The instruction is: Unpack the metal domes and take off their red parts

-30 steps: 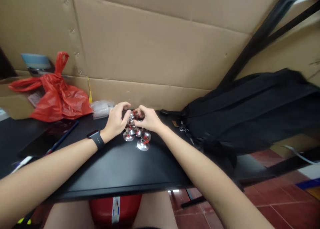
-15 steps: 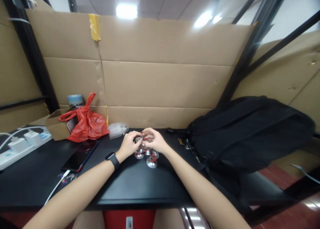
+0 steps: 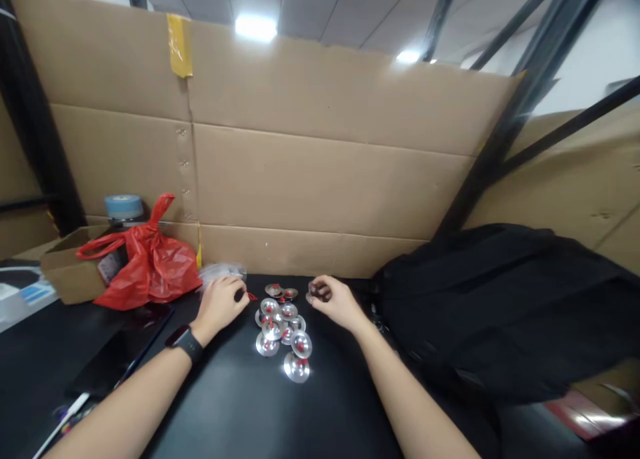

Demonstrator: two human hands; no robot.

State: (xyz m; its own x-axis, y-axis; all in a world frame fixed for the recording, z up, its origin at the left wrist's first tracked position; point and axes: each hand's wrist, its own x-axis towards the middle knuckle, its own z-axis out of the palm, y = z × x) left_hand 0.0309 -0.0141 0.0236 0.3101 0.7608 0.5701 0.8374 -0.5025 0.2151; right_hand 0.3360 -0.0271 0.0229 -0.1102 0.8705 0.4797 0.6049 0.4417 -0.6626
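Observation:
Several small silvery finger cymbals (image 3: pixel 273 329) with red cords lie in a loose heap on the black tabletop, some overlapping. A few more of these discs (image 3: pixel 288 293) rest at the back of the heap. To the left of them, my left hand (image 3: pixel 220 305), with a dark watch at its wrist, is pinched on a red cord (image 3: pixel 252 297) that sticks out from the fingertips. On the other side, my right hand (image 3: pixel 339 303) grips a finger cymbal (image 3: pixel 310 293) by its edge, fingers curled partly behind it.
A red plastic bag (image 3: pixel 150 265), a small cardboard box (image 3: pixel 70 272) and a blue-lidded jar (image 3: pixel 124 207) stand at the left. Clear plastic wrap (image 3: pixel 223 270) lies behind my left hand. A phone (image 3: pixel 117 349) is on the left; a black backpack (image 3: pixel 500 312) fills the right side.
My hands, close together over the heap before, have moved apart to left and right. The cymbals between them are now uncovered. The view has shifted slightly too.

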